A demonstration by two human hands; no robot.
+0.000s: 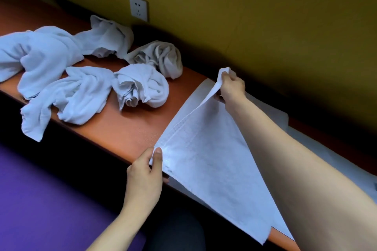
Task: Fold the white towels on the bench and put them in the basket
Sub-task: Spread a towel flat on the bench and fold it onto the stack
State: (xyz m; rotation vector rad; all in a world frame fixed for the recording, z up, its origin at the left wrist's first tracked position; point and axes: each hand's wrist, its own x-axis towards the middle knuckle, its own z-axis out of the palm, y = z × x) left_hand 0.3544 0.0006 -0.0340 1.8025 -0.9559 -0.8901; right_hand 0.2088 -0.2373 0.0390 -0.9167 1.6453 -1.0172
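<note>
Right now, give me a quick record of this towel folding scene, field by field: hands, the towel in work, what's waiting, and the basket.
left hand: left hand pinches the near corner of the flat towel
right hand: right hand pinches and lifts the far corner
towel in work: spread on the orange bench, not yet folded over
waiting: crumpled towels heaped further along the bench
basket: not in view
wall: socket above the heap

Flat white towel point(206, 157) spread over near edge of orange bench point(132, 128). Left hand point(145, 171) pinches its near corner; right hand point(231, 86) pinches far corner, lifted off bench. Crumpled towels point(81, 71) heaped toward bench's left end. Wall socket point(138, 7) behind.
</note>
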